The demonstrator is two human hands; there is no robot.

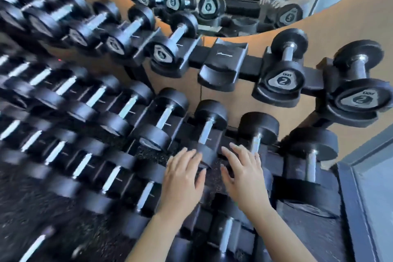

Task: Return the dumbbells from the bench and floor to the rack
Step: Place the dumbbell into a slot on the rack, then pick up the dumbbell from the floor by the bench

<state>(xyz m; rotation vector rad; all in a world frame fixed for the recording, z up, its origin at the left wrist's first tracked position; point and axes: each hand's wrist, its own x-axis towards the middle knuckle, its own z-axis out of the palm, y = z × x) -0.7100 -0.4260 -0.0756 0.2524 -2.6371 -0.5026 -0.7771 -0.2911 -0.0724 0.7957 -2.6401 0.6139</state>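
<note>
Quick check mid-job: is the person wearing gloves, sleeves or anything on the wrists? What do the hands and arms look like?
The left hand and right hand are bare, with no gloves, rings or straps. Neither wrist carries a watch or band. The left forearm and right forearm are uncovered down to the frame's lower edge, no sleeve in view.
</note>
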